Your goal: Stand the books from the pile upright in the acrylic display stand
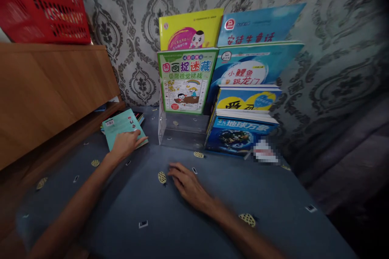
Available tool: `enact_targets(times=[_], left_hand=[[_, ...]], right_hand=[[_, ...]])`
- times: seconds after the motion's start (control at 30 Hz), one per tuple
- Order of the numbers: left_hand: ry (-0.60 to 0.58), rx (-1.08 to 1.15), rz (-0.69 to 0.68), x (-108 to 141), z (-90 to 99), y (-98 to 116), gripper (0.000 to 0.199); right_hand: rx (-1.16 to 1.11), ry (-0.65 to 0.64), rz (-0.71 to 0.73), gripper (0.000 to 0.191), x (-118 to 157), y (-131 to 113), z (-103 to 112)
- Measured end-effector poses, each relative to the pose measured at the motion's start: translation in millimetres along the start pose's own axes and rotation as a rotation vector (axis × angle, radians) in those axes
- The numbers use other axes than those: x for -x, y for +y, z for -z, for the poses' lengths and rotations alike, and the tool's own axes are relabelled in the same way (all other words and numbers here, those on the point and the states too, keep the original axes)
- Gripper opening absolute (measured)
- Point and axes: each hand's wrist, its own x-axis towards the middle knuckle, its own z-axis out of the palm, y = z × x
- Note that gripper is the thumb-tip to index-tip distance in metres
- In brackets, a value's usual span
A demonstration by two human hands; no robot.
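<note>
A: How far along are things here?

B: Partway, I'd say. The clear rack (182, 139) has a bunch of books (232, 139) standing in it, like the green book (186, 83), but the teal book (117, 128) lies flat on a small pile (139, 116) left of it, on the tabletop (114, 218).

A: Got a grip on it?

B: Left hand (126, 144) is resting on it, can't tell if it's gripping. Right hand (190, 186) is loosely open in front of the rack, nothing in it that I can see.
</note>
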Motion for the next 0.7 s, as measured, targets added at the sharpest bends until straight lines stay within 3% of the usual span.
enact_targets(times=[0.1, 0.17, 0.23, 0.33, 0.7], left_hand=[[0.150, 0.059, 0.046, -22, -8.3, -23, 0.043], [0.244, 0.082, 0.173, -41, -17.5, -46, 0.051], [0.228, 0.111, 0.288, -57, -27.8, -68, 0.061], [0.111, 0.171, 0.319, -68, -42.2, -87, 0.061], [0.176, 0.184, 0.236, -37, -67.9, -86, 0.058]], right_hand=[[0.002, -0.005, 0.001, 0.028, 0, -1, 1], [0.007, 0.000, 0.000, 0.027, 0, -1, 1], [0.008, 0.005, 0.000, 0.027, 1, 0, 0], [0.011, 0.012, 0.006, 0.026, 2, 4, -2], [0.007, 0.006, 0.020, 0.027, -1, 2, -2]])
